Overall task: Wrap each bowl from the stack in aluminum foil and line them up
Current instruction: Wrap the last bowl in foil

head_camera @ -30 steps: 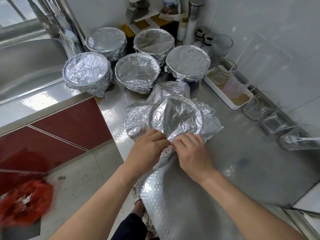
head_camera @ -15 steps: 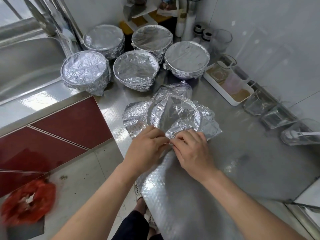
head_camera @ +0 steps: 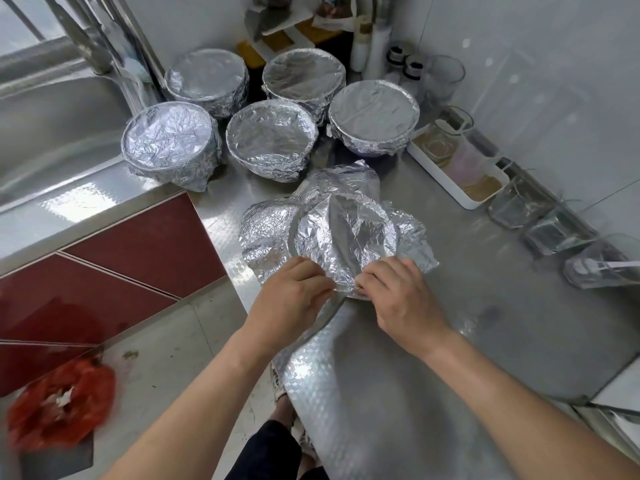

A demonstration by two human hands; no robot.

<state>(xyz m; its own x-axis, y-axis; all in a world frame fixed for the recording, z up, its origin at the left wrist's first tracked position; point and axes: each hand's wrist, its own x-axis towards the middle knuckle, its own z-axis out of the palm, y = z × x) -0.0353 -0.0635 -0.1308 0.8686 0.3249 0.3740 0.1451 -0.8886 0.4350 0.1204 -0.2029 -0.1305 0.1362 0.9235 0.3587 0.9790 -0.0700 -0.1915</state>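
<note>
1. A head-worn camera looks down on a steel counter (head_camera: 491, 317) that fills the centre and right of the frame.
2. In the centre sits a bowl (head_camera: 343, 233), fully covered by a crinkled sheet of aluminum foil (head_camera: 265, 233). Only the bowl's round rim shows through as a ridge. Loose foil flaps spread onto the counter to the left, top and right of the bowl.
3. The left hand (head_camera: 291, 299) comes in from the lower left. Its fingers are curled and pinch the foil edge at the near rim of the bowl.
4. The right hand (head_camera: 401, 299) comes in from the lower right. Its fingers are curled too, and they pinch the same foil edge just beside the left hand's fingertips.
5. Above the centre stand five wrapped bowls (head_camera: 270, 140), close together: three in a front row and two behind.
6. A steel sink (head_camera: 52, 133) fills the upper left.
7. At the right edge a white tray (head_camera: 446, 183) holds glass cups, and clear glass containers (head_camera: 554, 233) lie in a row below it.
8. Dark red cabinet fronts (head_camera: 138, 251) show at the left, with a red plastic bag (head_camera: 59, 407) on the floor in the lower left corner.
</note>
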